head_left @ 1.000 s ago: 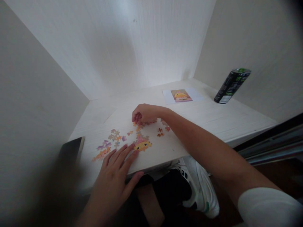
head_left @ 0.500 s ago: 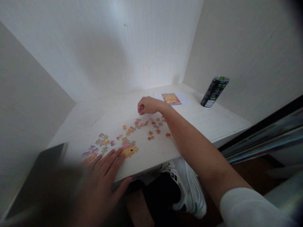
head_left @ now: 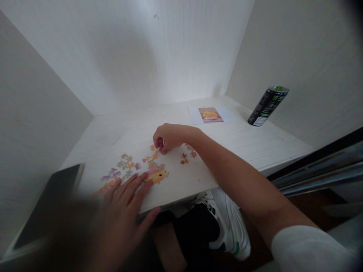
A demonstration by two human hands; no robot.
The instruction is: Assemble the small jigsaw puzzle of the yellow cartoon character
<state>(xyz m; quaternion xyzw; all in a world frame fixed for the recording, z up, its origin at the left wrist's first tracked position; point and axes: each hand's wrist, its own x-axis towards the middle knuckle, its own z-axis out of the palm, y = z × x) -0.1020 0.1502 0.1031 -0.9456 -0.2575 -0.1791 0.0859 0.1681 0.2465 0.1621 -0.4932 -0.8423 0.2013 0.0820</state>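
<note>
My left hand (head_left: pixel 127 204) lies with fingers spread at the front edge of the white table, its fingertips touching a joined part of a jigsaw puzzle (head_left: pixel 156 175) that shows a yellow face with one dark eye and a pink top. Over the loose pieces in the middle, my right hand (head_left: pixel 172 136) is curled with its fingertips down; anything in its fingers is hidden. Loose jigsaw pieces (head_left: pixel 124 161) in grey, orange and purple lie left of the joined part. Several reddish pieces (head_left: pixel 184 159) are scattered to the right, partly behind my right wrist.
A picture card (head_left: pixel 210 115) with a yellow figure lies on white paper near the back. A black drink can (head_left: pixel 268 106) stands at the right. At the left edge is a dark flat panel (head_left: pixel 51 200). White walls enclose the table (head_left: pixel 241 147).
My right hand has moved left and nearer, over the loose pieces. My left hand stays on the joined part. The whole view has shifted slightly.
</note>
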